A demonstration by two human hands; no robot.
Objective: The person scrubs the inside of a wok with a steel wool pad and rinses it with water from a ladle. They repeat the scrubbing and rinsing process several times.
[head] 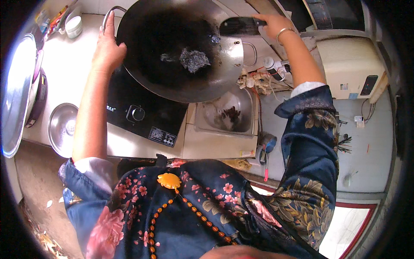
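A large blackened metal wok (155, 71) stands tilted over the back of the black induction cooktop (145, 129) and the steel sink (199, 118). My left hand (108, 50) grips it by the looped handle (104, 22) and rim on the left. A silvery, crumpled mass (194, 60), seemingly a metal scouring pad, is inside the wok. At the upper right, my right hand (275, 27) is closed on the end of a long dark object (241, 26) above the wok's right side; its kind is unclear. Something glistens (215, 38) below that object's left end.
Dark scraps (230, 114) lie in the sink. A steel bowl (61, 129) sits at the counter's left edge, near a white cup (73, 26). Pale root pieces (257, 81) and a white-and-black cylinder (274, 68) are right of the wok. A cream appliance (349, 64) stands farther right.
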